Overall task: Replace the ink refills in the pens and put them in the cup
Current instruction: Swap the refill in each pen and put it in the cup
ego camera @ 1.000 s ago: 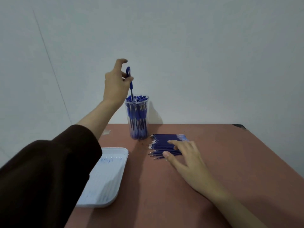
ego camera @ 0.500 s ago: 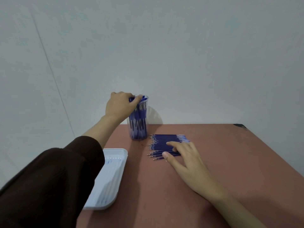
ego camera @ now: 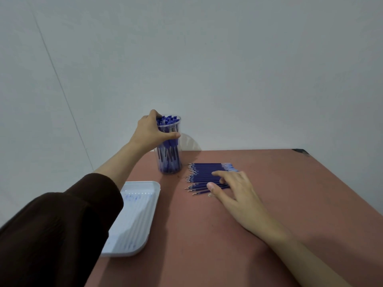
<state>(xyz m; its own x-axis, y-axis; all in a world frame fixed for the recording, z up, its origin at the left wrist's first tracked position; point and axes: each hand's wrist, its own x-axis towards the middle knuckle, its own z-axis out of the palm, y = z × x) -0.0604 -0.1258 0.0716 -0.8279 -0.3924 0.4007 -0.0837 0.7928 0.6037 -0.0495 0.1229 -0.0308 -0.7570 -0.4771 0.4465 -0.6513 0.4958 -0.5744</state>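
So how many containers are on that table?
2: a clear cup of blue pens at the back, held by the left hand, and a white tray nearer, on the left.

The cup (ego camera: 170,160) of pens (ego camera: 167,120) stands at the table's (ego camera: 290,193) far edge. The refills (ego camera: 207,172) lie just right of it, the tray (ego camera: 134,216) nearer and left.

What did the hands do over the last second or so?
The left hand came down from above the cup, let its pen drop in among the other pens, and now grips the cup's side. The right hand stayed resting on the refills. The tray did not move.
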